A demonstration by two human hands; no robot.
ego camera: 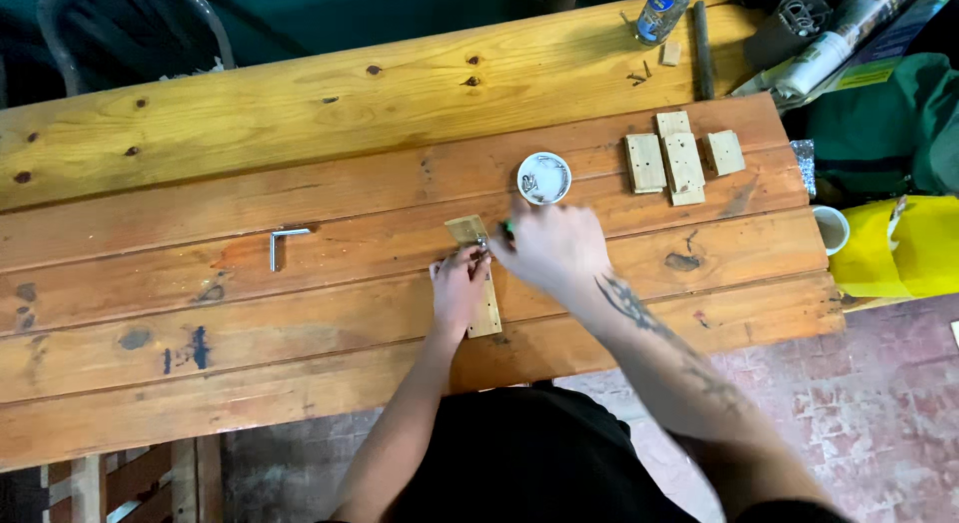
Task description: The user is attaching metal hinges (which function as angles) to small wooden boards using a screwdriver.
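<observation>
A narrow light wooden strip [483, 305] lies on the wooden workbench [300, 313], in front of me. My left hand [460, 288] rests on the strip and pinches a small metal part near its far end. My right hand [547, 247] is closed around a tool with a green handle, its tip at the same spot on the strip. Most of the tool is hidden by my fingers. A small white round cup [543, 177] holding small metal bits stands just beyond my right hand.
Three small wooden blocks [682, 161] lie at the back right. A metal L-shaped key [279, 243] lies to the left. A plastic bottle [662, 8], a dark rod [702, 48], green and yellow bags [889, 193] and a white cup [829, 228] crowd the right end.
</observation>
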